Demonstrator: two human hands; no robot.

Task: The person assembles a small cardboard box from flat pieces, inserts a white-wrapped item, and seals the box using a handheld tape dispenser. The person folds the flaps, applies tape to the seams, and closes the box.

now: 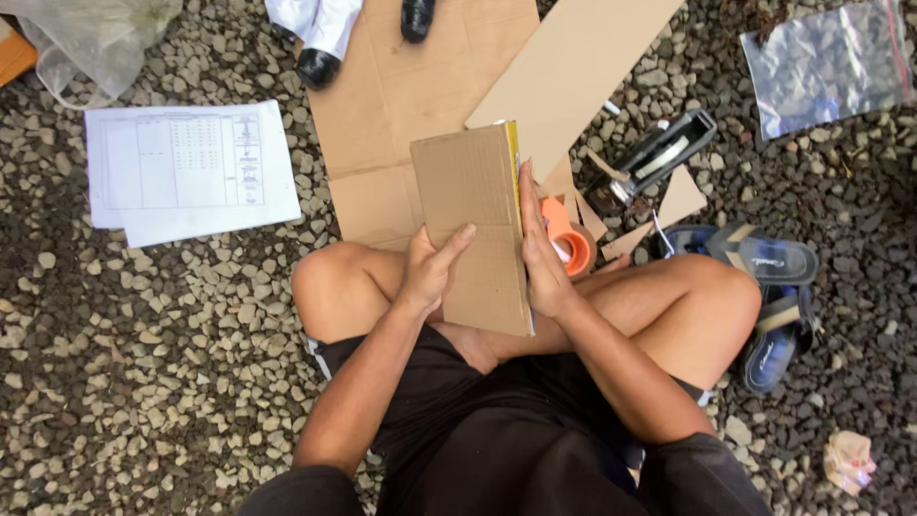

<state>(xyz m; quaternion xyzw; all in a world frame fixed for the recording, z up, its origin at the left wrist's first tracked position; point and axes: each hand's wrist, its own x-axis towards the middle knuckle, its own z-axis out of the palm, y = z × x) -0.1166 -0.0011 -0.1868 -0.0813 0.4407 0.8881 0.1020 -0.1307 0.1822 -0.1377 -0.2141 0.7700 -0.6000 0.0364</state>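
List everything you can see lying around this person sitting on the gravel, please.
cardboard piece: one, brown with a yellow edge, held upright over the lap
flat cardboard sheets: at least two, brown, on the gravel ahead
tape roll: one, orange, beside the right hand
tape dispenser: one, black, right of the sheets
printed papers: about two, white, left on the gravel
sandals: a pair, blue-black, by the right knee
clear plastic bag: one, top right
crumpled wrapper: one, pinkish, bottom right
left hand: grips the cardboard's left side
right hand: flat along its right edge
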